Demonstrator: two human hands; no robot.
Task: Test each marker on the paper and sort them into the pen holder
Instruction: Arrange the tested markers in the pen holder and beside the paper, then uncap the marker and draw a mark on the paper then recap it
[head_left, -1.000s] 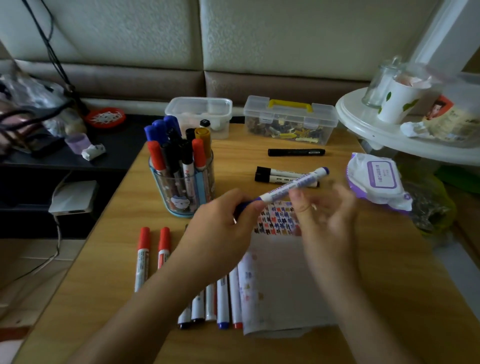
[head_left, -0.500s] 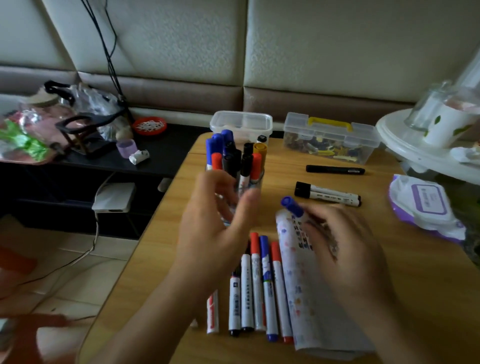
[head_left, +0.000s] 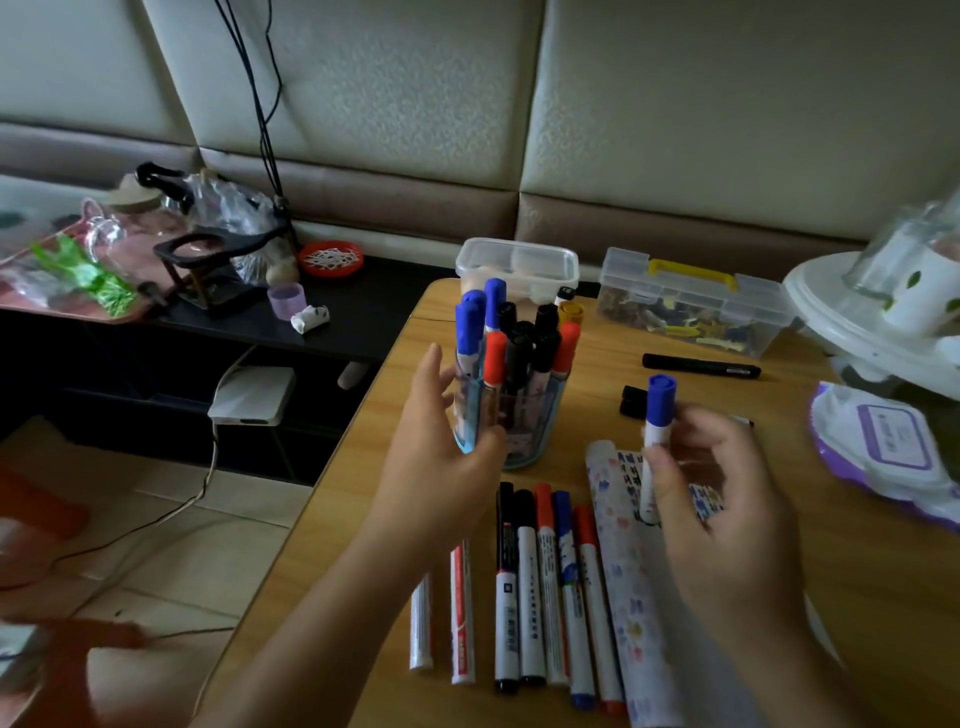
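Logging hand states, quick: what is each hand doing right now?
Left hand: curved round the clear pen holder, thumb against its wall.
Right hand: pinches a capped blue marker, upright over the paper.

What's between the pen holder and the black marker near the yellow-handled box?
Just bare tabletop between the pen holder and that black marker, seen in the head view.
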